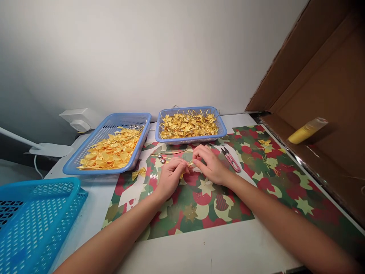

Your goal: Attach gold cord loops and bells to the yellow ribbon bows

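Observation:
My left hand and my right hand meet over the patterned mat, fingertips nearly together. In the pinched fingers of my left hand is a small yellow ribbon bow, mostly hidden behind them. My right hand pinches a thin gold cord beside the bow; its exact path is too fine to follow. Beyond my left hand lie small silver bells and loose gold cords. Right of my right hand are pink thread snips. Another yellow bow rests left of my left hand.
One blue basket holds yellow bows; another blue basket at the back holds bows with gold cord loops. A turquoise basket stands at front left. Cardboard borders the right side, near a yellow tube. A camouflage-like mat covers part of the table.

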`<state>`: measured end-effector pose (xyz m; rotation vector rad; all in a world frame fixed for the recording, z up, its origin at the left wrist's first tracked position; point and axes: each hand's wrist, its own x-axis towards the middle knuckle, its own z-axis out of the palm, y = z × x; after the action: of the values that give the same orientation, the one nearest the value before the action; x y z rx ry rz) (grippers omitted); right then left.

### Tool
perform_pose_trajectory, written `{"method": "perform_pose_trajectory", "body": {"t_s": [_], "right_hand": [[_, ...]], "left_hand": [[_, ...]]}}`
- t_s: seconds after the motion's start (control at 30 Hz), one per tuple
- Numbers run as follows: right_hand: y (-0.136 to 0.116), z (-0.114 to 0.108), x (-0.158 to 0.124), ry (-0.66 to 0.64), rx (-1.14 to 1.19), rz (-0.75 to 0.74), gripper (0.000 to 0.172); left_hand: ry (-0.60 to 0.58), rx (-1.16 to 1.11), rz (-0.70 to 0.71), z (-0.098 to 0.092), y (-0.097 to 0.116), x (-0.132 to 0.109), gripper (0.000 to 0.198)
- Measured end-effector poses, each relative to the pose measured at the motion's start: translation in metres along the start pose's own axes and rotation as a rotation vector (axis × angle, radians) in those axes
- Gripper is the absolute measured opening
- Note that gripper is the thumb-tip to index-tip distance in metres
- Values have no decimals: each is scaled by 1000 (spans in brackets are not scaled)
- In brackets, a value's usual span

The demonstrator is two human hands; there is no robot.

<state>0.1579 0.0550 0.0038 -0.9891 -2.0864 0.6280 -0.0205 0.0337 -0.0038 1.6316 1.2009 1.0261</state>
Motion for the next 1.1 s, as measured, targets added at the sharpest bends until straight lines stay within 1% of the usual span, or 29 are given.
{"method": "perform_pose_trajectory", "body": {"t_s": [0.13,0.27,0.37,0.53,0.63,0.7,0.8,0.87,0.93,1.0,1.07,1.1], "right_hand": [[1,2,-2,38,-11,-50,15],[3,2,-4,61,-15,-74,14],[2,2,-4,70,-23,-87,14],[-1,1,-3,86,48,-73,12],[1,0,-3,78,74,-42,12],[3,-1,-3,18,72,-56,13],[6,-7,-4,-161,17,-134,16],[6,-13,-4,-263,-46,-159,19],[4,-19,-4,-333,-94,-149,20],[0,-25,-4,-398,-117,-130,20],[-3,-27,-7,-446,-126,-93,19],[-5,-27,-11,-447,-119,-65,18]], "left_hand": [[15,-9,-9,-1,0,0,39],[64,-26,38,-2,-2,4,36],[80,-32,61,-2,-5,6,32],[50,-71,57,-3,-7,6,31],[0,-80,91,-4,-7,5,31],[-47,-82,132,-4,-8,4,32],[-74,-51,196,-5,-9,1,31],[-92,-21,225,-5,-9,0,30],[-170,-31,240,-6,-8,-2,31],[-289,-68,238,-7,-7,-3,31],[-384,-69,207,-6,-6,-5,31],[-408,-51,184,-6,-5,-6,31]]}}
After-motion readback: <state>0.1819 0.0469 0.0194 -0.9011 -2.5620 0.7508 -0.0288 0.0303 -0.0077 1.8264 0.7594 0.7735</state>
